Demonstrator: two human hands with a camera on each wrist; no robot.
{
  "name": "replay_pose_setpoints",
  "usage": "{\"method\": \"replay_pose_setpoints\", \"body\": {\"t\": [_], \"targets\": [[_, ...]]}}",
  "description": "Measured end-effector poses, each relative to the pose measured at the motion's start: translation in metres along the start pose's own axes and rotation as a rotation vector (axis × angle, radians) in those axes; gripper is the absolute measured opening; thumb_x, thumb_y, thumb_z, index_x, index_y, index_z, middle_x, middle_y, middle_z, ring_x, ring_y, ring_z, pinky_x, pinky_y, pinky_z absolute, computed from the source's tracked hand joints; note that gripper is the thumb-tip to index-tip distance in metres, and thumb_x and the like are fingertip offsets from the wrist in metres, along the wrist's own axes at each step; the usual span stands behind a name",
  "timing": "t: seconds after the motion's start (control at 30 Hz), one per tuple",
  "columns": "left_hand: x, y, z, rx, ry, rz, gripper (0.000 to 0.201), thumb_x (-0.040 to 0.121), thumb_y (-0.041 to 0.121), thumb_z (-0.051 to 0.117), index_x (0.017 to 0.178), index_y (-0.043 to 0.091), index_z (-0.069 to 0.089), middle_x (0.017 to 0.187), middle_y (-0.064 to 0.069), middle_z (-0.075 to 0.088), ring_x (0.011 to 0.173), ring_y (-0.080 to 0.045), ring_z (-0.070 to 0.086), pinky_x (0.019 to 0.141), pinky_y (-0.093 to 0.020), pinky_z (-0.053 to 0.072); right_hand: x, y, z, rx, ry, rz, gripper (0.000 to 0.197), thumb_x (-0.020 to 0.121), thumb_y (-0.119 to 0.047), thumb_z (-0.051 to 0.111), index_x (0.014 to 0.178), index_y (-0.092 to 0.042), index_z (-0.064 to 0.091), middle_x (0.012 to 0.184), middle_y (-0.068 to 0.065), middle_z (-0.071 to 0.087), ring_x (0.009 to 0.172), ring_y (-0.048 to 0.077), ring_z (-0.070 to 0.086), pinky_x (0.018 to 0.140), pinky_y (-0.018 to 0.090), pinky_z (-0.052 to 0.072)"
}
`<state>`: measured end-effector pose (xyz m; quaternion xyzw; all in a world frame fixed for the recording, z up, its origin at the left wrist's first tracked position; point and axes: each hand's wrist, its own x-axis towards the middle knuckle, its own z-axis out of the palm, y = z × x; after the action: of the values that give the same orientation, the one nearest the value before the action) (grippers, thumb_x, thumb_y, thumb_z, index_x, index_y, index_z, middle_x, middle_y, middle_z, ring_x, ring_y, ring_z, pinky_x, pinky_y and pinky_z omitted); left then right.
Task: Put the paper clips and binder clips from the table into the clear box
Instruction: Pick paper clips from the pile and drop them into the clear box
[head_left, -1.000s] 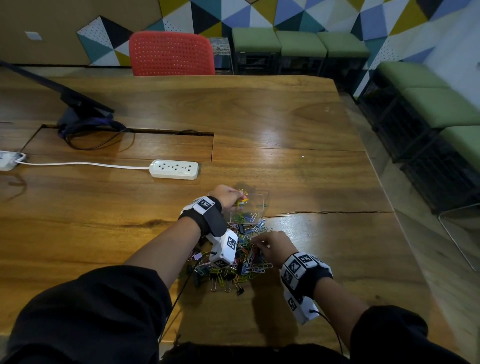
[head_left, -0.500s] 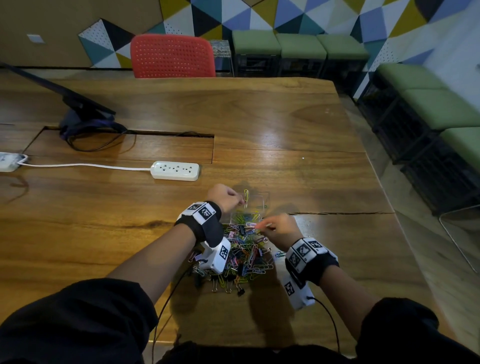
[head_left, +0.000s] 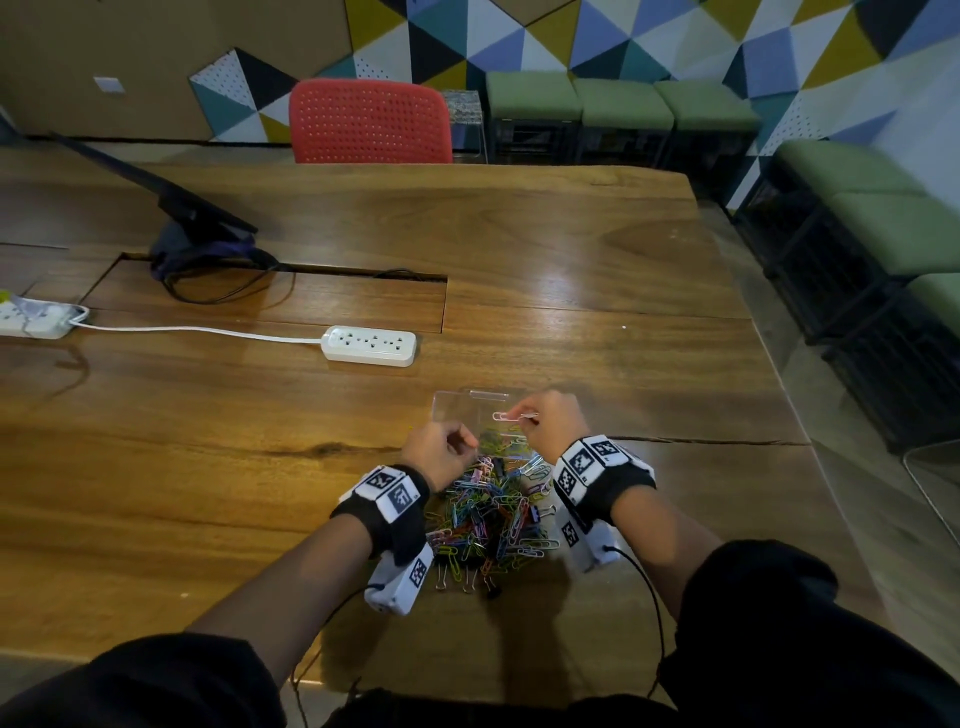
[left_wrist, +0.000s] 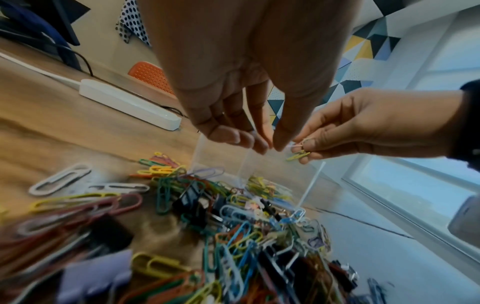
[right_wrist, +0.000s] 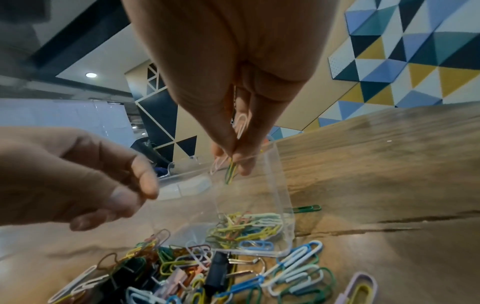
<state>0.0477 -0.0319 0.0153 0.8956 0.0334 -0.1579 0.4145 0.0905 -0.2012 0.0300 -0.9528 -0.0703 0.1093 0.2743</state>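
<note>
A heap of coloured paper clips and black binder clips (head_left: 493, 519) lies on the wooden table between my wrists. Just beyond it stands the clear box (head_left: 457, 410), with several yellow and pale clips on its bottom (right_wrist: 246, 228). My right hand (head_left: 530, 415) hovers over the box opening and pinches a pink-white paper clip (head_left: 511, 415) together with a yellow-green one (right_wrist: 231, 170). My left hand (head_left: 462, 447) hangs at the box's near left corner, above the far edge of the heap (left_wrist: 233, 236). Its fingers (left_wrist: 226, 133) are loosely curled with nothing in them.
A white power strip (head_left: 370, 345) with its cord lies to the far left of the box. A monitor stand (head_left: 202, 228) and a red chair (head_left: 370, 122) are farther back. One green clip (right_wrist: 306, 208) lies outside the box's right wall. The table edge (head_left: 810, 467) runs close on the right.
My right hand rose from the heap to above the box with clips pinched. My left hand drew back from the box toward the heap; its yellow clip is gone from the fingers.
</note>
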Motion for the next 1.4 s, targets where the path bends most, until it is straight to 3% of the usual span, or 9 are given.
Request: {"method": "replay_pose_setpoints", "body": {"t": [0.23, 0.33, 0.43, 0.57, 0.7, 0.87, 0.93, 1.13, 1.4], "targets": [[-0.013, -0.027, 0.011, 0.313, -0.107, -0.006, 0.026, 0.081, 0.02, 0.067, 0.106, 0.017, 0.059, 0.109, -0.003, 0.056, 0.095, -0.014, 0.051, 0.08, -0.022, 0.044, 0.005, 0.007, -0.001, -0.037, -0.043, -0.05, 0.03, 0.088, -0.001, 0.052, 0.103, -0.019, 0.069, 0.108, 0.002, 0.07, 0.091, 0.013, 0.067, 0.081, 0.02, 0.054], [-0.016, -0.035, 0.016, 0.392, -0.124, 0.005, 0.042, 0.078, 0.027, 0.07, 0.116, 0.022, 0.053, 0.119, -0.002, 0.045, 0.114, -0.019, 0.042, 0.094, -0.028, 0.04, 0.006, 0.017, -0.012, 0.078, 0.113, 0.004, 0.031, 0.084, 0.004, 0.055, 0.1, -0.018, 0.07, 0.102, 0.0, 0.071, 0.073, 0.005, 0.063, 0.055, 0.002, 0.045], [-0.018, -0.038, 0.021, 0.442, -0.154, 0.017, 0.052, 0.076, 0.031, 0.071, 0.122, 0.025, 0.049, 0.123, -0.002, 0.041, 0.119, -0.02, 0.035, 0.101, -0.032, 0.036, 0.007, 0.032, -0.017, 0.144, 0.193, 0.087, 0.036, 0.081, 0.005, 0.058, 0.108, -0.017, 0.066, 0.109, 0.001, 0.068, 0.052, -0.002, 0.049, 0.039, 0.003, 0.039], [-0.02, -0.041, 0.023, 0.454, -0.152, 0.029, 0.055, 0.076, 0.032, 0.071, 0.124, 0.027, 0.047, 0.127, -0.002, 0.038, 0.121, -0.019, 0.032, 0.102, -0.032, 0.037, 0.002, 0.033, -0.004, 0.119, -0.045, 0.084, 0.06, 0.077, 0.008, 0.062, 0.128, -0.022, 0.051, 0.127, 0.005, 0.056, 0.061, 0.007, 0.058, 0.053, 0.015, 0.052], [-0.021, -0.043, 0.023, 0.441, -0.14, 0.034, 0.053, 0.077, 0.03, 0.07, 0.124, 0.027, 0.047, 0.128, -0.002, 0.039, 0.123, -0.019, 0.032, 0.102, -0.031, 0.037, 0.003, 0.021, 0.011, 0.158, -0.047, 0.104, 0.053, 0.081, 0.006, 0.058, 0.128, -0.018, 0.051, 0.128, 0.007, 0.055, 0.09, 0.017, 0.064, 0.056, 0.014, 0.049], [-0.022, -0.045, 0.024, 0.412, -0.122, 0.053, 0.05, 0.078, 0.027, 0.068, 0.123, 0.025, 0.049, 0.127, -0.003, 0.04, 0.123, -0.02, 0.031, 0.102, -0.03, 0.035, 0.017, 0.018, 0.026, 0.107, -0.041, 0.08, 0.047, 0.083, 0.002, 0.059, 0.126, -0.018, 0.053, 0.118, 0.004, 0.061, 0.082, 0.01, 0.06, 0.052, 0.008, 0.045], [-0.023, -0.046, 0.024, 0.383, -0.098, 0.06, 0.047, 0.079, 0.024, 0.067, 0.123, 0.025, 0.05, 0.126, -0.002, 0.041, 0.123, -0.02, 0.032, 0.102, -0.029, 0.035, 0.021, 0.024, 0.026, 0.001, -0.03, 0.133, 0.041, 0.084, -0.004, 0.06, 0.123, -0.017, 0.056, 0.119, 0.007, 0.062, 0.077, 0.013, 0.061, 0.064, 0.015, 0.051], [-0.024, -0.05, 0.014, 0.333, 0.098, 0.026, 0.036, 0.083, 0.01, 0.058, 0.118, 0.021, 0.055, 0.121, -0.006, 0.045, 0.12, -0.022, 0.037, 0.101, -0.029, 0.034, 0.022, 0.053, 0.024, -0.304, -0.143, 0.172, 0.033, 0.09, -0.013, 0.055, 0.123, -0.008, 0.055, 0.135, 0.011, 0.047, 0.111, 0.026, 0.058, 0.094, 0.033, 0.05], [-0.014, -0.056, -0.009, 0.21, 0.302, -0.074, 0.022, 0.078, 0.0, 0.059, 0.094, 0.014, 0.052, 0.1, -0.001, 0.04, 0.107, -0.024, 0.045, 0.092, -0.031, 0.04, 0.013, 0.061, 0.028, -0.295, -0.103, 0.176, 0.02, 0.092, -0.022, 0.052, 0.1, -0.007, 0.064, 0.104, 0.01, 0.066, 0.094, 0.024, 0.063, 0.082, 0.032, 0.053]]}}
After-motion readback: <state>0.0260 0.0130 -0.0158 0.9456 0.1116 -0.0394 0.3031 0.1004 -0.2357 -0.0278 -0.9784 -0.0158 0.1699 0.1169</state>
